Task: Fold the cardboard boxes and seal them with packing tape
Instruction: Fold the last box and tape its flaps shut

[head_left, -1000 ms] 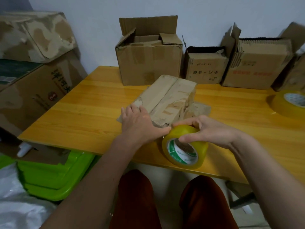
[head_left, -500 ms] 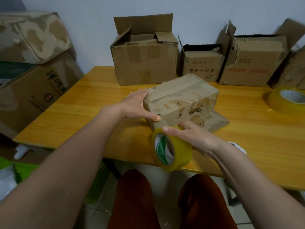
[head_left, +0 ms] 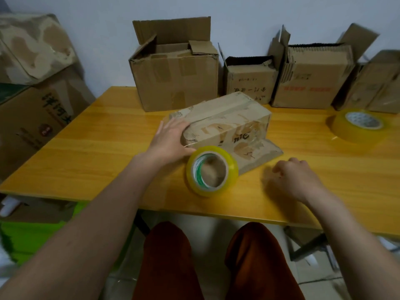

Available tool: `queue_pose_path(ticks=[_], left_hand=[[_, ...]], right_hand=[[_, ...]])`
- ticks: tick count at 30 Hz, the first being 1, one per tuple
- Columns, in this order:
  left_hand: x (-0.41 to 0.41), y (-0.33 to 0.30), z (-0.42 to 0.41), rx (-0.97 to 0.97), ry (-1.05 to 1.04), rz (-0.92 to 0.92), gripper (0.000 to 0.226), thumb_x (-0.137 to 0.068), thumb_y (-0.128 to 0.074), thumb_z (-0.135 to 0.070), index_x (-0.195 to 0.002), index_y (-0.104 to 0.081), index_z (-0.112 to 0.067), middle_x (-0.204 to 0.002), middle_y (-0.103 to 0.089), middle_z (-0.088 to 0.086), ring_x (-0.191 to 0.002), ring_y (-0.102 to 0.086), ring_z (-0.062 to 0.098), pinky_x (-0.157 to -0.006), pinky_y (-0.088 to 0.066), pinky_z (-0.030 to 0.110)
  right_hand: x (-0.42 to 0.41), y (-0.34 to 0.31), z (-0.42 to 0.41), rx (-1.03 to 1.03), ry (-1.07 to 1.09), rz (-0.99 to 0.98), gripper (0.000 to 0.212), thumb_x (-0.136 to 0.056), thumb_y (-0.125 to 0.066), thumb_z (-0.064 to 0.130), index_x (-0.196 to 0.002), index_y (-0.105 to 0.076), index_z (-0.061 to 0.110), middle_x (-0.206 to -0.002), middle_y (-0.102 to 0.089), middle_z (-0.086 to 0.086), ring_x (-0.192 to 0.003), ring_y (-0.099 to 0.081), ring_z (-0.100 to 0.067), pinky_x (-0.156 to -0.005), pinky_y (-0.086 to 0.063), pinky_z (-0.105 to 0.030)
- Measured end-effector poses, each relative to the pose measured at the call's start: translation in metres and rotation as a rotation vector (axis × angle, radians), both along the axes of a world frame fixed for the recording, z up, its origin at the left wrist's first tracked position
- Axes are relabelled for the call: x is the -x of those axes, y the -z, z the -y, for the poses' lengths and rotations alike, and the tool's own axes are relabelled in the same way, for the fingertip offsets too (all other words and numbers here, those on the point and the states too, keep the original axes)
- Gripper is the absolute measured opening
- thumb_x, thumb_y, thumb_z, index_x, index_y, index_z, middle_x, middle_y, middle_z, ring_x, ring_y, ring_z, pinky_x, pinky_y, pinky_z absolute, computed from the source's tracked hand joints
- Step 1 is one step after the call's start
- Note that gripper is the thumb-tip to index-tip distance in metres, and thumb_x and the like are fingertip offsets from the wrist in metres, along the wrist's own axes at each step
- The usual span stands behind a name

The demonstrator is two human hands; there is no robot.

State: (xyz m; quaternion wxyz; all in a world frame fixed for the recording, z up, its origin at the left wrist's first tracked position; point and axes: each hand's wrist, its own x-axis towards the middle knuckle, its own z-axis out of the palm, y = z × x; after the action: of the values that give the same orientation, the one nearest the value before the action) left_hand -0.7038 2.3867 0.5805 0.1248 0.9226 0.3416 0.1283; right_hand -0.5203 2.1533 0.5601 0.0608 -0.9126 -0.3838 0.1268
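— So, what sits at the centre of the frame?

— A worn cardboard box (head_left: 225, 124), lying at a slant on a yellow wooden table (head_left: 97, 148), old tape strips across its top and one flap spread flat on the tabletop toward the lower right. A person's left hand (head_left: 171, 139) presses flat against the box's left end, fingers straight and spread, thumb along the lower edge.

— And the tape?

— A yellow roll of packing tape (head_left: 212, 171) stands on its edge just below the box, its hole facing the camera, touching the flap and close beside the left thumb. A thin strand of tape appears to run from it to the box's near corner. No hand holds it.

— The other hand?

— The right hand (head_left: 296, 178) is at the lower right of centre, apart from the roll, fingers curled loosely inward and holding nothing. It is blurred.

— What else is in view?

— Along the wall at the top, a row of open boxes (head_left: 175, 76) with their flaps up. A second tape roll (head_left: 357, 124) lies flat at the right edge of the frame. Large stacked cartons (head_left: 36, 83) fill the upper left, something green (head_left: 32, 239) sits below the table at lower left, and the person's knees in dark red trousers (head_left: 168, 260) show at the bottom.
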Motion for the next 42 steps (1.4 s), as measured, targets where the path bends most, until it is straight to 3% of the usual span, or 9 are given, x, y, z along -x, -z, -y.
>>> queue_pose_path(ticks=[10,14,18,22,24,27,30,36,42], left_hand=[[-0.001,0.018,0.032,0.377,-0.514,0.441,0.117,-0.063,-0.087,-0.044,-0.152,-0.017,-0.015,-0.154,-0.023,0.009,-0.142,-0.022,0.028,-0.115,-0.027,0.044],[-0.003,0.019,0.045,0.908,-0.701,0.618,0.099,-0.069,-0.085,-0.038,-0.144,-0.03,-0.004,-0.139,-0.043,0.014,-0.11,-0.058,0.026,-0.089,-0.055,0.041],[-0.005,0.027,0.058,1.123,-0.659,0.75,0.059,-0.081,-0.077,-0.026,-0.126,-0.053,0.005,-0.091,-0.07,0.009,-0.062,-0.063,0.009,-0.048,-0.053,0.021],[0.0,0.03,0.06,1.084,-0.642,0.757,0.079,-0.085,-0.071,-0.029,-0.142,-0.033,0.009,-0.122,-0.058,0.03,-0.103,-0.062,0.043,-0.081,-0.056,0.045],[0.004,0.033,0.06,1.105,-0.633,0.796,0.06,-0.085,-0.071,-0.03,-0.129,-0.052,0.006,-0.129,-0.055,0.028,-0.113,-0.058,0.042,-0.091,-0.05,0.049],[0.008,0.039,0.061,1.21,-0.598,0.908,0.022,-0.085,-0.07,-0.025,-0.081,-0.067,-0.003,-0.082,-0.069,0.012,-0.075,-0.064,0.026,-0.068,-0.051,0.033],[0.01,0.039,0.066,1.339,-0.532,0.974,0.023,-0.084,-0.068,-0.028,-0.072,-0.072,-0.009,-0.074,-0.071,0.007,-0.066,-0.068,0.019,-0.058,-0.052,0.023],[0.02,0.036,0.076,1.346,-0.277,0.887,0.063,-0.061,-0.074,-0.053,-0.109,-0.072,-0.012,-0.109,-0.07,0.013,-0.103,-0.066,0.032,-0.098,-0.048,0.047],[0.027,0.032,0.083,1.227,-0.245,0.789,0.103,-0.045,-0.082,-0.047,-0.133,-0.051,-0.005,-0.132,-0.055,0.02,-0.118,-0.057,0.037,-0.104,-0.042,0.056]], right_hand=[[-0.016,0.001,0.01,0.043,0.111,-0.031,0.022,-0.08,-0.071,0.028,-0.091,-0.064,0.01,-0.092,-0.064,-0.011,-0.084,-0.06,-0.027,-0.066,-0.047,-0.033],[-0.001,-0.007,-0.014,-0.597,0.119,-0.544,0.022,-0.08,-0.074,0.023,-0.079,-0.067,0.001,-0.075,-0.068,-0.014,-0.067,-0.06,-0.022,-0.065,-0.047,-0.035],[0.024,-0.013,-0.051,-0.782,0.207,-1.141,0.016,-0.094,-0.057,0.015,-0.082,-0.062,0.005,-0.07,-0.065,-0.008,-0.059,-0.062,-0.015,-0.054,-0.053,-0.024],[0.029,-0.019,-0.058,-0.715,0.18,-1.435,0.008,-0.092,-0.055,0.011,-0.091,-0.057,0.004,-0.068,-0.067,-0.007,-0.057,-0.065,-0.015,-0.046,-0.055,-0.029],[0.03,-0.023,-0.052,-0.685,0.026,-1.457,0.013,-0.083,-0.06,0.015,-0.088,-0.055,0.004,-0.064,-0.064,-0.006,-0.054,-0.061,-0.013,-0.044,-0.053,-0.024],[0.034,-0.03,-0.048,-0.632,-0.14,-1.447,0.032,-0.077,-0.062,0.017,-0.102,-0.054,-0.002,-0.076,-0.063,-0.015,-0.062,-0.063,-0.018,-0.056,-0.057,-0.025],[0.042,-0.036,-0.05,-0.58,-0.215,-1.372,0.038,-0.078,-0.062,0.016,-0.109,-0.053,-0.006,-0.086,-0.065,-0.025,-0.069,-0.066,-0.025,-0.066,-0.06,-0.032],[0.056,-0.038,-0.068,-0.67,-0.274,-0.905,0.007,-0.092,-0.06,0.013,-0.087,-0.058,0.008,-0.081,-0.072,-0.015,-0.058,-0.064,-0.017,-0.045,-0.046,-0.024],[0.059,-0.033,-0.099,-0.666,-0.487,-0.377,0.013,-0.096,-0.054,0.018,-0.098,-0.061,0.006,-0.082,-0.055,0.0,-0.072,-0.046,-0.01,-0.068,-0.037,-0.029]])
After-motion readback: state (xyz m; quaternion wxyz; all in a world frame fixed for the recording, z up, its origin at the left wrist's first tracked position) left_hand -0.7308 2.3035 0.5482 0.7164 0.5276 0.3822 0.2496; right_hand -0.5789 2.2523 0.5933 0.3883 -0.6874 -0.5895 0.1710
